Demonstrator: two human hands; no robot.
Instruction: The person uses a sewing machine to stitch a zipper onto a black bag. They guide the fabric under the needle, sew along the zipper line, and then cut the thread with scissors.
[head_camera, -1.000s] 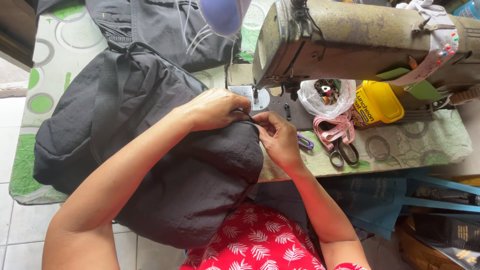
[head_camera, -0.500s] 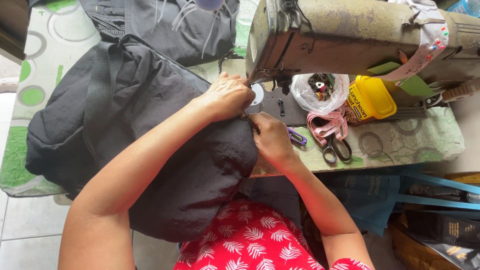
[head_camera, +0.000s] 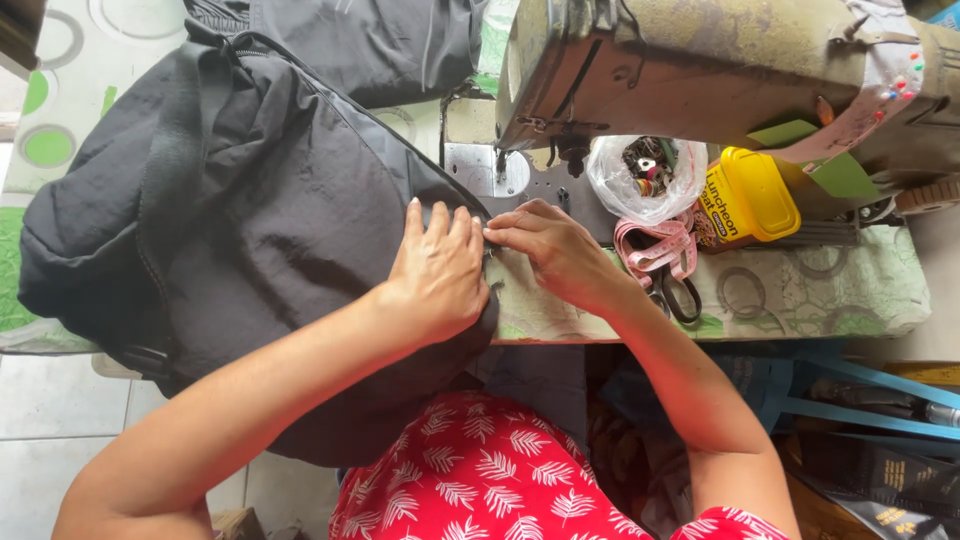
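At twelve o'clock from the left hand (head_camera: 437, 272), pressed flat with open fingers on the black fabric (head_camera: 260, 200), the right hand (head_camera: 553, 252) pinches its edge, best kept taut nearing the needle (head_camera: 500, 165).

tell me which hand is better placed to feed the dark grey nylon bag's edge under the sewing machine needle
Right, probably. The right hand pinches the edge of the dark grey nylon bag just short of the old metal sewing machine's needle plate. The left hand lies flat on the fabric, farther back, steadying it.
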